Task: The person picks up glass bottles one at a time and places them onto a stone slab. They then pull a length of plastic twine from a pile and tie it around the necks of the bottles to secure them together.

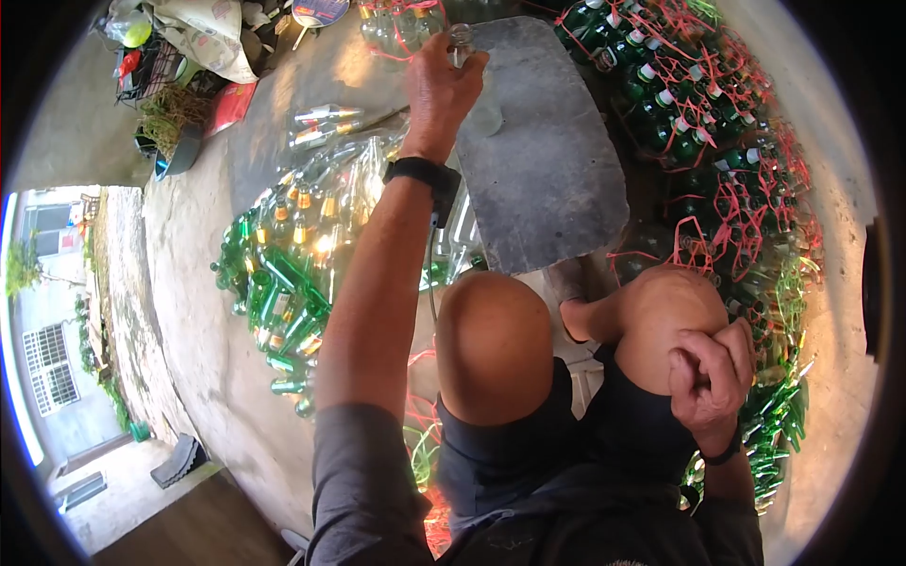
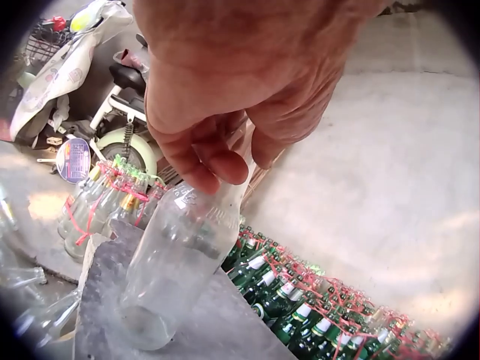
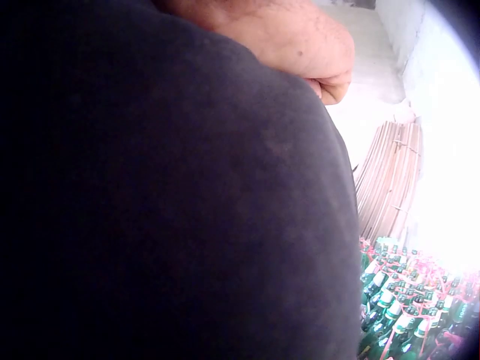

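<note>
My left hand [image 1: 442,99] is stretched forward and grips a clear glass bottle [image 2: 184,255] by its neck. The bottle leans, with its base low over a grey stone slab [image 1: 543,189] in front of my knees. In the left wrist view the fingers and thumb close round the neck and hide its top. My right hand [image 1: 713,377] rests on my right knee, its fingers loosely curled with nothing held. In the right wrist view dark cloth covers most of the picture, with part of the right hand [image 3: 300,45] above it.
Green bottles [image 1: 675,104] bound with red string crowd the right side. Loose clear and green bottles [image 1: 288,283] lie left of the slab. Beyond it stands a tied bundle of clear bottles [image 2: 112,202], near a parked scooter [image 2: 124,112] and a hand fan [image 2: 73,160].
</note>
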A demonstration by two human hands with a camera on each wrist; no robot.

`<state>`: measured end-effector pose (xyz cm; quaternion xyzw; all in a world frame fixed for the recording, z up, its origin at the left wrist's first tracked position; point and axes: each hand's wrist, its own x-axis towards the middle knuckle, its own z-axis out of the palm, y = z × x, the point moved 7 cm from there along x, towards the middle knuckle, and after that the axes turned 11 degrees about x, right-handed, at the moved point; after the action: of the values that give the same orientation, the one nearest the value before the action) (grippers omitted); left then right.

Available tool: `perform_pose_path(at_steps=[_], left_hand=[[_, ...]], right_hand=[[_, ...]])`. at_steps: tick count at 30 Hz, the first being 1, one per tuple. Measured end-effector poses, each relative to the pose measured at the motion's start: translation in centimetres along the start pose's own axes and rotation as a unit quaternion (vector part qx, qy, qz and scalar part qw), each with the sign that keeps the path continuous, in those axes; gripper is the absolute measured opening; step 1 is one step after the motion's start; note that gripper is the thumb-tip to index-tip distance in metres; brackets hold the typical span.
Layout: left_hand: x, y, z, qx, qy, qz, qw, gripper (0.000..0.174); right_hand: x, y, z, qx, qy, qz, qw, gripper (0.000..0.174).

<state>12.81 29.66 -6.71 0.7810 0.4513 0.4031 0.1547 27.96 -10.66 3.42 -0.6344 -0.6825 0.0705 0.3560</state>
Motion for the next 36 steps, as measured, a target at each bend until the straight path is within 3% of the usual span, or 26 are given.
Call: perform_pose_path(at_steps=[8, 10, 13, 15, 17, 18, 22, 29, 36], left_hand=[[-1.4, -0.9, -0.6, 0.007, -0.007, 0.003, 1.000, 0.050], [-2.5, -1.5, -1.8, 0.015, 0.007, 0.046, 0.999, 0.053], [-5.3, -6.6, -2.9, -0.011, -0.069, -0.070, 0.995, 0.051], [-8.1, -12.0, -3.8, 0.012, -0.036, -0.102, 0.994, 0.044], [-11.2, -15.1, -6.5, 0.115, 0.005, -0.112, 0.987, 0.029], [-12.6, -17.1, -7.3, 0.150, -0.046, -0.160, 0.975, 0.030], [-17.3, -22.1, -10.5, 0.258, -0.054, -0.226, 0.938, 0.029], [-18.6, -26.8, -10.5, 0.299, -0.093, -0.265, 0.912, 0.036], [-15.5, -29.6, -8.1, 0.321, -0.096, -0.223, 0.916, 0.047]], right_hand=[[-0.3, 0.2, 0.1, -0.010, -0.002, 0.015, 1.000, 0.021], [-0.3, 0.2, 0.1, -0.005, 0.000, 0.015, 1.000, 0.020], [-0.5, 0.3, 0.0, -0.011, 0.003, 0.027, 1.000, 0.017], [-0.6, 0.5, 0.1, -0.010, 0.007, 0.021, 1.000, 0.016], [-0.7, 0.5, 0.1, -0.011, 0.009, 0.014, 1.000, 0.015], [-0.7, 0.6, 0.1, -0.012, 0.010, 0.016, 1.000, 0.015], [-0.4, 0.7, 0.3, -0.014, -0.001, 0.033, 0.999, 0.016], [0.3, 0.7, 0.6, -0.027, -0.017, 0.039, 0.999, 0.016], [-2.0, 2.3, -0.3, -0.064, -0.030, 0.112, 0.991, 0.014]])
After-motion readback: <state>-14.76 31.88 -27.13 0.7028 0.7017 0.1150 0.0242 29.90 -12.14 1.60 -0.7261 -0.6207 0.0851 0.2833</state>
